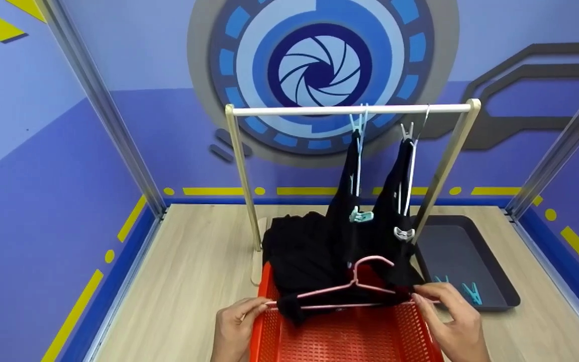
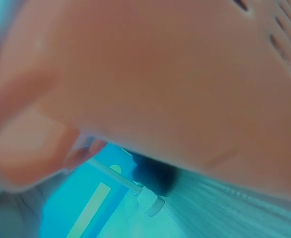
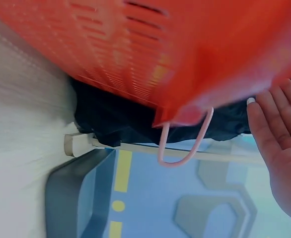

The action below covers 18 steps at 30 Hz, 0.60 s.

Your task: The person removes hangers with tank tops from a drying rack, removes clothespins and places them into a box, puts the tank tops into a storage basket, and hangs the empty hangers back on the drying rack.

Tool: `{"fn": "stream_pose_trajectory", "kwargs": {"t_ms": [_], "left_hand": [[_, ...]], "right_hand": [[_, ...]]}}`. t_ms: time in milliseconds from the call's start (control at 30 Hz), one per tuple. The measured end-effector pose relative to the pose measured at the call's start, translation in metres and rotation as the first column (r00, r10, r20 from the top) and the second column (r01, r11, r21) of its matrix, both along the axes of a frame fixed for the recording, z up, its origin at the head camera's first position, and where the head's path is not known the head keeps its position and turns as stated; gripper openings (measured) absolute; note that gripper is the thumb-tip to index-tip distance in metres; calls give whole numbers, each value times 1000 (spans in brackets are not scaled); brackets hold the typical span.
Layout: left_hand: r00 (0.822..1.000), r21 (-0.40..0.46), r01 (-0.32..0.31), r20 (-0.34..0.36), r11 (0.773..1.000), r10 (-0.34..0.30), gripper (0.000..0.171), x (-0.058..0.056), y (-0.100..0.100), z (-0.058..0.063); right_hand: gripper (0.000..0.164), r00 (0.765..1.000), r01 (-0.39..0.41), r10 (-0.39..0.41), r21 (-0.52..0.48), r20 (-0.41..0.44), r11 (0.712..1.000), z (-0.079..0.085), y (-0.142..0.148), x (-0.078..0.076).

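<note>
A pink clothes hanger (image 1: 355, 282) lies across a red basket (image 1: 340, 342), its hook pointing away from me. Black cloth (image 1: 292, 306) is draped around the hanger's lower bar. My left hand (image 1: 236, 322) pinches the bar's left end between thumb and fingers, over the basket's left rim. At the opposite end, my right hand (image 1: 453, 317) holds the hanger and the cloth edge between thumb and forefinger. In the right wrist view, the basket wall (image 3: 120, 54) covers much of the hanger; a pink loop (image 3: 178, 163) shows below it.
Behind the basket stands a rack (image 1: 299, 110). Two hangers on it carry black garments (image 1: 395, 176) with light clips (image 1: 404, 234). More black fabric (image 1: 299, 241) is heaped at the basket's far end. A dark tray (image 1: 490, 261) holding teal clothespins (image 1: 472, 293) sits at right.
</note>
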<state>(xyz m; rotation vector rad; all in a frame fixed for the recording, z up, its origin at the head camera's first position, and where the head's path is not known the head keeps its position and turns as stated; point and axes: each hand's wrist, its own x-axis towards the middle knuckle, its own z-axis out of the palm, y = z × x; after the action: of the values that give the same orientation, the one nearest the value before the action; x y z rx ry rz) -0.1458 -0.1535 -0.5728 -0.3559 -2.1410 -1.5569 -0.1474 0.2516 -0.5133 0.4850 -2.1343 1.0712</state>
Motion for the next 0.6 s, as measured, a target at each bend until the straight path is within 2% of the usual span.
{"fn": "stream_pose_trajectory", "kwargs": {"t_ms": [100,233,400,600], "left_hand": [[1000,-4,14,-20,1000,-14,22,-1,-1,-1],[998,7,37,-46,999,-36,18,-2,-2,-2],[995,14,60,-80,998,-59,14,-2,-2,-3],[995,25,57,-78,998,-55,13,-1,-2,-2]], "right_hand": [[45,999,-21,18,64,47,998,0,2,1],[42,992,-74,55,169,116,983,8,-2,2],[41,980,-117,76,227,182,967,12,-7,3],[45,979,-183,152,271,134,945,7,-8,-1]]}}
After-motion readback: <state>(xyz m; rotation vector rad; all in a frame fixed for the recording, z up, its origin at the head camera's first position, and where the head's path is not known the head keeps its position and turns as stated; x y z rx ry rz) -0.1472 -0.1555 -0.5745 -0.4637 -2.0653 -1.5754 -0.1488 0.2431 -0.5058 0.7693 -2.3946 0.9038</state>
